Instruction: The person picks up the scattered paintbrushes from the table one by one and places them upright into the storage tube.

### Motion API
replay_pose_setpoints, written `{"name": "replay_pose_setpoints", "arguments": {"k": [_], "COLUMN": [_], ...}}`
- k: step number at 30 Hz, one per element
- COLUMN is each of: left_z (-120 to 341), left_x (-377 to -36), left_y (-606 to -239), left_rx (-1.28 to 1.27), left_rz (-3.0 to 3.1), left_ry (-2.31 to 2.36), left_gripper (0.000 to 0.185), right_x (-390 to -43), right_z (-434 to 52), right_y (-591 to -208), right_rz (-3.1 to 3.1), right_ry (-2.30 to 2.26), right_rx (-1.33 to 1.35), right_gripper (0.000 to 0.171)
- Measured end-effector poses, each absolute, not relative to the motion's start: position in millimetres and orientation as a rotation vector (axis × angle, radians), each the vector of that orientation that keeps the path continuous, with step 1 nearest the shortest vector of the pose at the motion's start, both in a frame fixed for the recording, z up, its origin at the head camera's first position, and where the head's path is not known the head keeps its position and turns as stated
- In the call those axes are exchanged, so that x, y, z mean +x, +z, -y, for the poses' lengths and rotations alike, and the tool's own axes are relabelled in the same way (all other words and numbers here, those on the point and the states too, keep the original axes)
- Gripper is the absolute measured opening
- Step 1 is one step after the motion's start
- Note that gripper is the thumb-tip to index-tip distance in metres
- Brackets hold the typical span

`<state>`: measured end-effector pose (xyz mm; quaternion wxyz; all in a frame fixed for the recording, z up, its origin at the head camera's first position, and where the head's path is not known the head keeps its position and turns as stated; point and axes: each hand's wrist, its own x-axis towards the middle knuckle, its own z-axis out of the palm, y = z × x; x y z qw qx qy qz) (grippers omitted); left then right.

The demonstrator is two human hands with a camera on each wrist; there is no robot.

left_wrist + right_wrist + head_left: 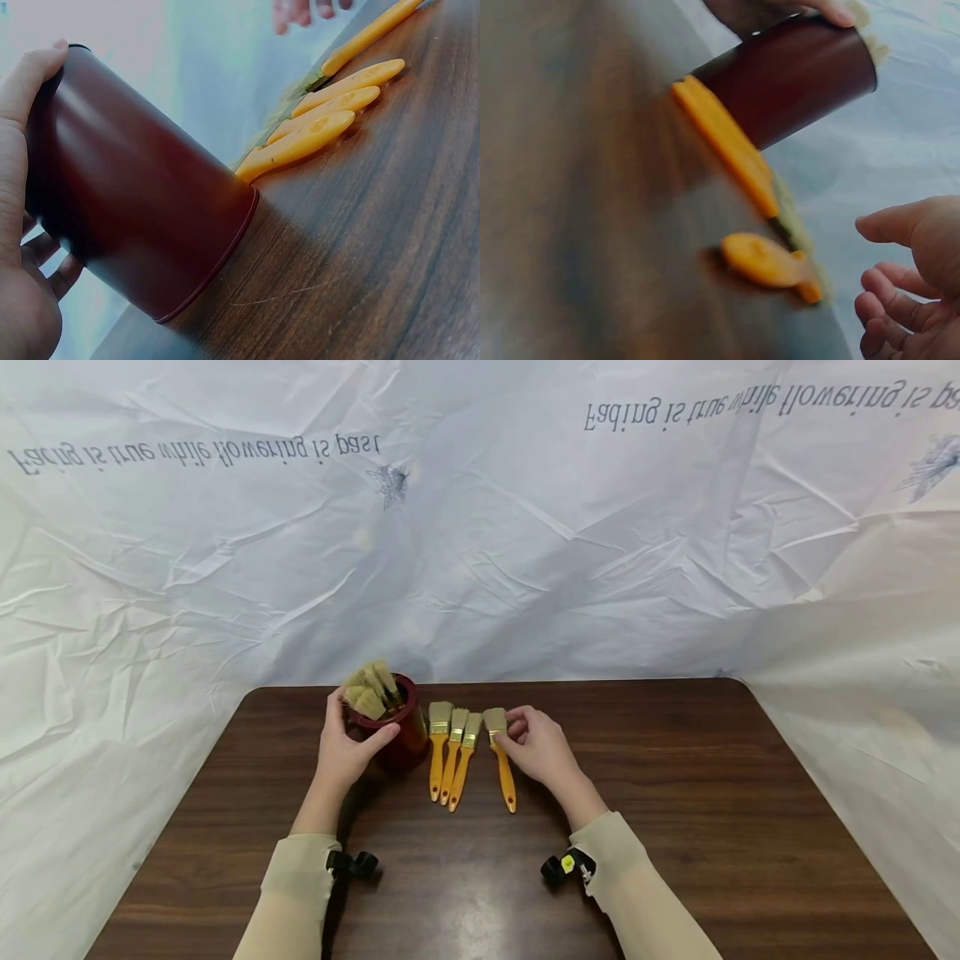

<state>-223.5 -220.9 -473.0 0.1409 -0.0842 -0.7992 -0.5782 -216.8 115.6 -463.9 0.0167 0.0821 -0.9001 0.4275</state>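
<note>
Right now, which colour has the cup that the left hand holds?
Dark red; the cup shows best in the left wrist view, gripped by the left hand.
</note>
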Motion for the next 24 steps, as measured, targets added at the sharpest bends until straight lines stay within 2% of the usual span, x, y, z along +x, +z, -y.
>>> {"name": "replay_pose_setpoints", "arguments": {"k": [11, 19, 24], "left_z": [220, 221, 221], "left_x": [-223, -221, -222], "left_y": [-472, -473, -473], "left_rx": [-0.246, -0.214, -0.221], "left_rz": [2.306, 2.325, 2.323], "left_ry": [-1.679, -1.671, -1.671], "left_gripper": [0.094, 0.094, 0.094], "right_x": [-209, -210, -211], "right_z": [-119, -132, -138], "right_y": [-479, -483, -482], "right_rz": [2.975, 2.981, 2.98], "right_ry": [1.26, 1.262, 1.249], "right_rx": [0.126, 0.092, 0.074], "right_gripper": [0.061, 0.045, 0.045]}}
